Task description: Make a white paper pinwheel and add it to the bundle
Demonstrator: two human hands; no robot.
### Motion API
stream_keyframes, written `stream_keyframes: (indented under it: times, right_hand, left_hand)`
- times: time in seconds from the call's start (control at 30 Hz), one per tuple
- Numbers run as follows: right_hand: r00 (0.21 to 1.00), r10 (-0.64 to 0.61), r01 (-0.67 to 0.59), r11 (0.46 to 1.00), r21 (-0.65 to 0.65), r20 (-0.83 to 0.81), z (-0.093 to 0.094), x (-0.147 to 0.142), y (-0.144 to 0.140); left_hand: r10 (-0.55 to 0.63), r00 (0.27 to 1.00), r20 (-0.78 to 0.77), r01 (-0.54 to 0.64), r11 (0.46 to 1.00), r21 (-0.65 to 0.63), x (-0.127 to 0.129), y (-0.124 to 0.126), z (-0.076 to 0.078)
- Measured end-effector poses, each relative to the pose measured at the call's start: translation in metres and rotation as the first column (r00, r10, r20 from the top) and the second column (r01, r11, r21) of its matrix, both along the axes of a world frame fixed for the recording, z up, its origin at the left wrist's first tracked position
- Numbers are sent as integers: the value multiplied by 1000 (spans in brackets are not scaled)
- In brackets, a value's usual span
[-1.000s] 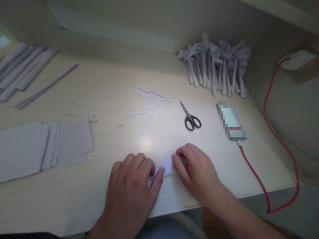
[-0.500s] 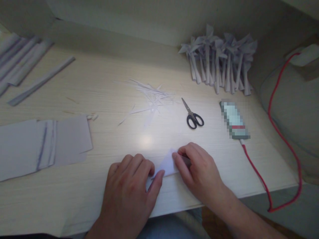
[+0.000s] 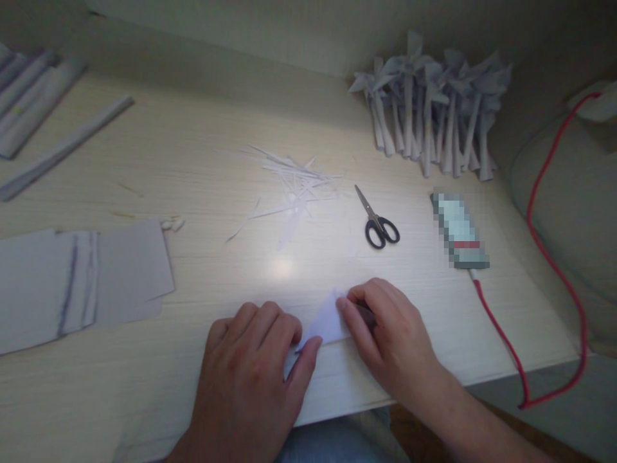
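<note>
Workpiece: folded white paper [image 3: 328,323], at lower centre of the frame. Left hand [image 3: 253,373]: thumb and curled fingers pinch its left corner. Right hand [image 3: 393,325]: thumb and forefinger pinch its upper right edge. Handling: expect negligible weight, low stiffness and ready creasing; edges may tear if pulled. Grip by the corners. Surroundings: pale wood-grain tabletop [image 3: 202,257]; metal-bladed scissors [image 3: 370,211] with black looped handles, right of centre; slender paper strips [image 3: 303,175], centre; paper pinwheels [image 3: 427,122] with tubular stems, upper right.
</note>
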State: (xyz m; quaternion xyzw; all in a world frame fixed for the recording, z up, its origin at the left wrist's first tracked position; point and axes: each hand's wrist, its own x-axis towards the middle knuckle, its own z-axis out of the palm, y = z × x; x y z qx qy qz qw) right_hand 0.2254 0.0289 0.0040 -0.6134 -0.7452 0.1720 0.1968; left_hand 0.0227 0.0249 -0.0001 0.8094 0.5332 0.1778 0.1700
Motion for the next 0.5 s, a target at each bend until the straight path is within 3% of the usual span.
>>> stream_keyframes:
  times: [0.5]
  right_hand:
    - [999, 4, -6, 999, 31, 49, -2, 0, -2]
  left_hand:
    - [-34, 996, 82, 39, 998, -58, -13, -5, 2]
